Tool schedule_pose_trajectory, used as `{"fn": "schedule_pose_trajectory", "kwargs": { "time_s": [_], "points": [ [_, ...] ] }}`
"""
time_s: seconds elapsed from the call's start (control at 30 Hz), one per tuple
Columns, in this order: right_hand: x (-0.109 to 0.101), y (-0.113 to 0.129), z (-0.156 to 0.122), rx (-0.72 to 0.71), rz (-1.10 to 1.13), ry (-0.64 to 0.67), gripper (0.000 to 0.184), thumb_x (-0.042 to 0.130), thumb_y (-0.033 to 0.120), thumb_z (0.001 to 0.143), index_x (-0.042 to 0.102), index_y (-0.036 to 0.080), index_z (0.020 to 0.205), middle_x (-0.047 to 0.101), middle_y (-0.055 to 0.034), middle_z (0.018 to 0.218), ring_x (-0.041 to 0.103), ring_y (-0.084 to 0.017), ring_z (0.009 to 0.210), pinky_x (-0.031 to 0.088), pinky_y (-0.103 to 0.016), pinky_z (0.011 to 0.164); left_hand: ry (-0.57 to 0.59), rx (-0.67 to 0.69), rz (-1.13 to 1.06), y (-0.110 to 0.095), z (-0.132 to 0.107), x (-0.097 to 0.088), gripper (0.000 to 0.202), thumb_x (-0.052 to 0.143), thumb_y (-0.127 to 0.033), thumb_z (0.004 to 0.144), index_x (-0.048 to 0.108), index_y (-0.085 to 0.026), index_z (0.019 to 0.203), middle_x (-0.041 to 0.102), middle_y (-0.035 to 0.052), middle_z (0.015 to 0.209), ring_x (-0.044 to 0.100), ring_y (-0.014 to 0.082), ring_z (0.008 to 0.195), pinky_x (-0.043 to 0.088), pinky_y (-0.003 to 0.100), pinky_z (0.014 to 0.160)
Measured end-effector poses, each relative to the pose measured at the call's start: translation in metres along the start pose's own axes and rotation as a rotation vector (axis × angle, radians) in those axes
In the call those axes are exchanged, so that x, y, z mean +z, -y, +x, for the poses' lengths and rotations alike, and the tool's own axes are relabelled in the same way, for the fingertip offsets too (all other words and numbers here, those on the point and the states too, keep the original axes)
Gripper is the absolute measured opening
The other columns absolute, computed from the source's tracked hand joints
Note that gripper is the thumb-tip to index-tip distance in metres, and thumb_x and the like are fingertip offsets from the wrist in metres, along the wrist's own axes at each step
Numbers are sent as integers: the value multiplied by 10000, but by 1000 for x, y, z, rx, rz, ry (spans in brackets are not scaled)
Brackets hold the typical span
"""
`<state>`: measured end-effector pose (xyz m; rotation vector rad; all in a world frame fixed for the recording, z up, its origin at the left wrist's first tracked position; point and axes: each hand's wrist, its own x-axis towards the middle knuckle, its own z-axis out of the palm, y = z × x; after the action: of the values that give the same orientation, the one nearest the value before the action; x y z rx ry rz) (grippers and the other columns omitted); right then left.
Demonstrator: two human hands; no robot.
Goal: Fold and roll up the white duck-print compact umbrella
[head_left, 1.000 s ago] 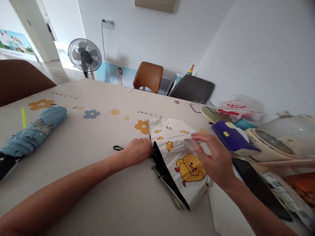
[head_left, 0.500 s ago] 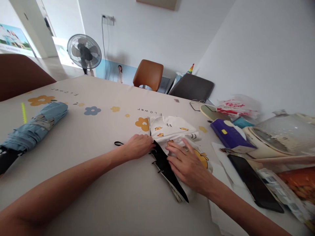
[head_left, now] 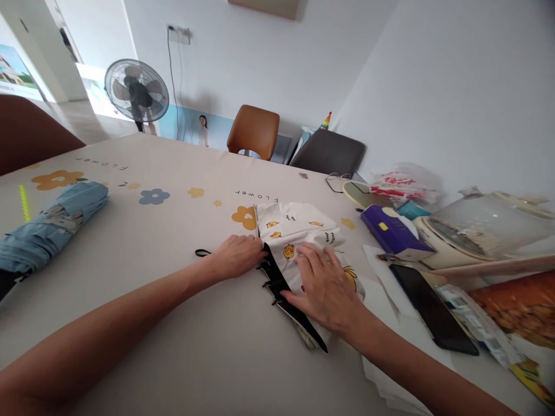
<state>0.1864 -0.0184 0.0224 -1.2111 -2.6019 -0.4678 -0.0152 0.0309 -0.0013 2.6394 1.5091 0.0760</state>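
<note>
A white folding umbrella [head_left: 299, 222] with yellow chick prints lies loosely folded on the table. Its black underside and some rib tips show along the near edge. My left hand [head_left: 241, 254] is closed around its handle end, which the fingers mostly hide; a black wrist loop sticks out to the left. Over the printed fabric rests my right hand [head_left: 327, 289], fingers spread and touching the cloth, thumb by the black lining. At the far left lies a second umbrella [head_left: 56, 219], light blue and furled.
On the right are a purple tissue box [head_left: 392, 234], a black phone [head_left: 433, 309], white papers [head_left: 385, 358], a clear-domed appliance [head_left: 477, 231] and a red-printed plastic bag [head_left: 405, 185]. Glasses [head_left: 336, 182] lie farther back. Chairs [head_left: 254, 130] and a fan [head_left: 136, 91] stand beyond the table [head_left: 182, 358].
My right hand has shifted slightly and spread flatter over the fabric, its thumb now down by the black lining. The left hand keeps its hold. The whole view has shifted a little.
</note>
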Motion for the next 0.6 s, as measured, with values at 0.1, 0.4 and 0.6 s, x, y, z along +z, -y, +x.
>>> {"fn": "schedule_pose_trajectory", "kwargs": {
  "time_s": [0.1, 0.4, 0.6],
  "points": [
    [-4, 3, -5, -7, -6, 49, 294, 565, 385, 739, 541, 138, 897, 526, -202, 1152, 449, -336, 1130, 355, -518, 930, 5, 11, -2, 0, 0, -2, 359, 272, -384, 907, 539, -147, 869, 630, 95, 827, 617, 237, 765, 440, 322, 609],
    [-13, 11, -28, -45, -71, 60, 76, 502, 114, 675, 557, 145, 717, 562, -180, 1109, 439, -317, 1151, 280, -505, 995, 13, 33, 25, 1, 0, -2, 344, 233, -317, 902, 527, -153, 834, 619, 94, 819, 615, 236, 741, 433, 315, 573],
    [-22, 5, -28, 23, -40, -128, 113, 459, 103, 746, 508, 178, 677, 581, -44, 679, 556, -172, 643, 425, -301, 597, 11, 34, 7, 1, -1, -3, 359, 243, -362, 909, 525, -148, 851, 625, 93, 826, 614, 227, 751, 433, 308, 592]
  ]
}}
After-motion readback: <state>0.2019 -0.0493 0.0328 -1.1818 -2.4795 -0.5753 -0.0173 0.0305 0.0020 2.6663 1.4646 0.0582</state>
